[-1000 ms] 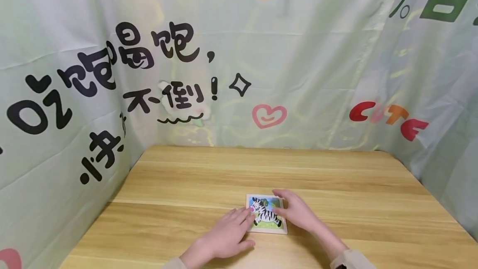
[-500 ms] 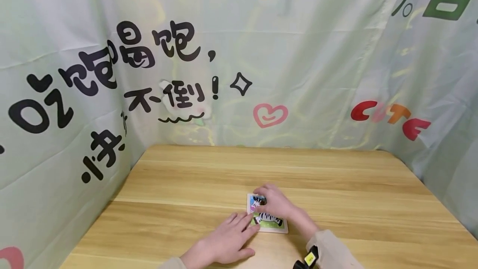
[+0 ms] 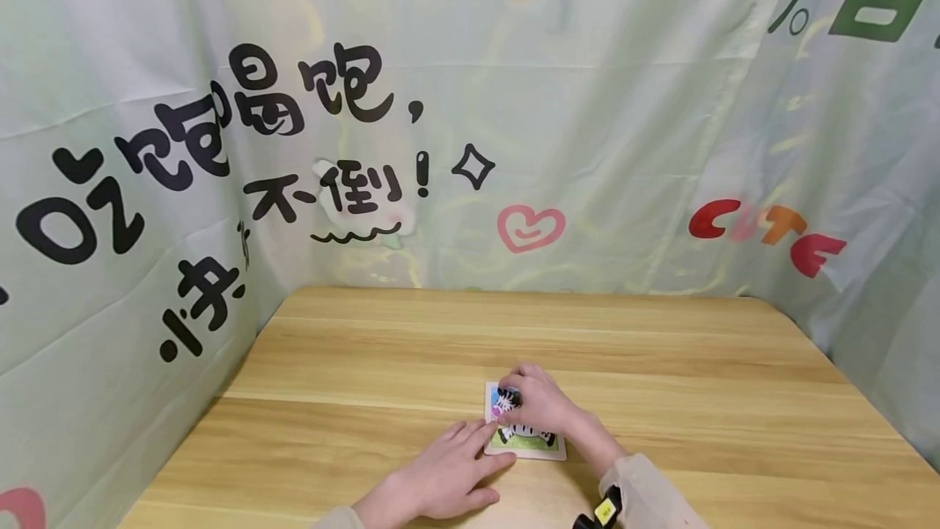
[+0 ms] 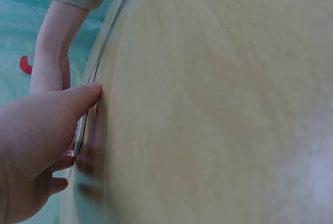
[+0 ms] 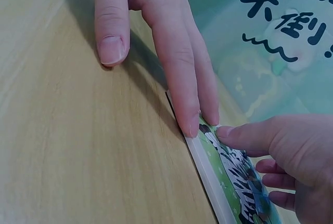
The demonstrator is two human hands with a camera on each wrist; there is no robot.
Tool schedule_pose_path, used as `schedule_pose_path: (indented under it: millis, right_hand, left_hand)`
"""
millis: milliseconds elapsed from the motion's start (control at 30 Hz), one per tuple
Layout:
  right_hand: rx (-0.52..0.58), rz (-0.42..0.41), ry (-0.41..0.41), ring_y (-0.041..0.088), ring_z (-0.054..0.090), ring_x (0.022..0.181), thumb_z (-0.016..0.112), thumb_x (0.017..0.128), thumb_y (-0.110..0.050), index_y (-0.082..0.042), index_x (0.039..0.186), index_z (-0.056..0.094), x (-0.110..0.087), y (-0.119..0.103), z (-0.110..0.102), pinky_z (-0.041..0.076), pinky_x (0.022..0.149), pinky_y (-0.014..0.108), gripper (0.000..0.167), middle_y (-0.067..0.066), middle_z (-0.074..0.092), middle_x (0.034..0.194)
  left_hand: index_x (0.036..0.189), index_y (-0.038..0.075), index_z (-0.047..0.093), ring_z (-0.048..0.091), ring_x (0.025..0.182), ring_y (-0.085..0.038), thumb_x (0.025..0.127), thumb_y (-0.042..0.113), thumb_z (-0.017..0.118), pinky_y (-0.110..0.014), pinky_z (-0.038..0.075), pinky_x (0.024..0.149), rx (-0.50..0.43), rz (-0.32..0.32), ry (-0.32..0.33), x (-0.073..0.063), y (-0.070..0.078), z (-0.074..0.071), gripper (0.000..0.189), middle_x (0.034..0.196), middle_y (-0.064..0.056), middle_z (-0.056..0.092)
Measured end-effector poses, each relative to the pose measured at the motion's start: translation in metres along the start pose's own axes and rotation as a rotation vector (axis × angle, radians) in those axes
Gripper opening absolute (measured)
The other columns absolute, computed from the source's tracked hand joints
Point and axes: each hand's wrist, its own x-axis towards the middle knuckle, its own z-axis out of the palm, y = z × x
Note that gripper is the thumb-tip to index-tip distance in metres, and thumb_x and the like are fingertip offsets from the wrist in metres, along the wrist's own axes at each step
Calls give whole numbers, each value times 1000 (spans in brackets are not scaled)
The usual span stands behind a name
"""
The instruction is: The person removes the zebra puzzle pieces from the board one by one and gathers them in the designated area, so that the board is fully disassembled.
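Zebra board: I have 1 square board with a zebra picture [image 3: 526, 451] lying flat on the tabletop [image 3: 352, 366], picture side up, near the middle of the near side.
Left hand: My left hand [image 3: 450, 468] is palm down with its fingers spread; the fingertips rest on the near left part of the board, and the thumb points aside, off the board.
Right hand: My right hand [image 3: 539, 400] arches over the far right part of the board, fingers bent, the thumb reaching across the zebra, its tip just beside my left fingertips. I cannot tell whether it pinches a piece or only touches the surface.
Visible picture: The zebra's head, legs and the green ground show; my right hand covers part of the body.
Right cuff: A pale sleeve [image 3: 649, 492] ends at my wrist, with a black device [image 3: 605, 508] bearing a yellow label.
Backdrop: A pale green curtain [image 3: 624, 129] surrounds the tabletop, printed with black lettering [image 3: 356, 196], 1 pink heart [image 3: 531, 245] and "CUTE".
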Motion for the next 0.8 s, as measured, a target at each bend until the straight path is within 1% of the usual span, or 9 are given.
schedule_pose_path:
  millis: [300, 467, 567, 700, 800]
  right_hand:
    - [-14, -1, -27, 26, 48, 101, 80, 70, -26, -2, 108, 64, 1, 0, -2, 41, 90, 46, 48, 5, 52, 104]
    - [16, 8, -54, 29, 47, 105, 79, 71, -21, 0, 108, 62, 4, 2, -1, 41, 93, 47, 46, 8, 52, 106]
    - [41, 10, -56, 30, 47, 106, 78, 72, -18, 1, 109, 62, 3, 1, -2, 41, 93, 48, 45, 9, 52, 107]
    - [63, -5, -51, 29, 49, 102, 78, 72, -16, 3, 108, 63, 3, -1, -3, 42, 91, 48, 43, 10, 53, 105]
    - [57, -11, -51, 27, 50, 98, 77, 74, -14, 4, 107, 64, 5, -2, -4, 44, 89, 47, 40, 10, 53, 103]
  left_hand:
    - [141, 31, 40, 31, 133, -27, 95, 52, 36, -45, 33, 104, 9, -8, -13, 1, 1, -1, 50, 147, -14, 31]
    - [138, 29, 43, 31, 133, -27, 93, 52, 42, -46, 32, 104, 11, -13, 10, 5, 3, -1, 51, 147, -15, 31]
    - [137, 26, 43, 30, 134, -28, 93, 51, 43, -46, 31, 105, -14, -20, 5, 7, 4, 0, 50, 147, -16, 31]
    - [135, 25, 44, 30, 134, -27, 92, 52, 44, -46, 30, 106, -35, -35, -9, 8, 4, -1, 50, 145, -16, 33]
    - [134, 25, 45, 31, 133, -27, 92, 52, 45, -45, 30, 106, -33, -42, -10, 8, 5, -1, 50, 144, -15, 36]
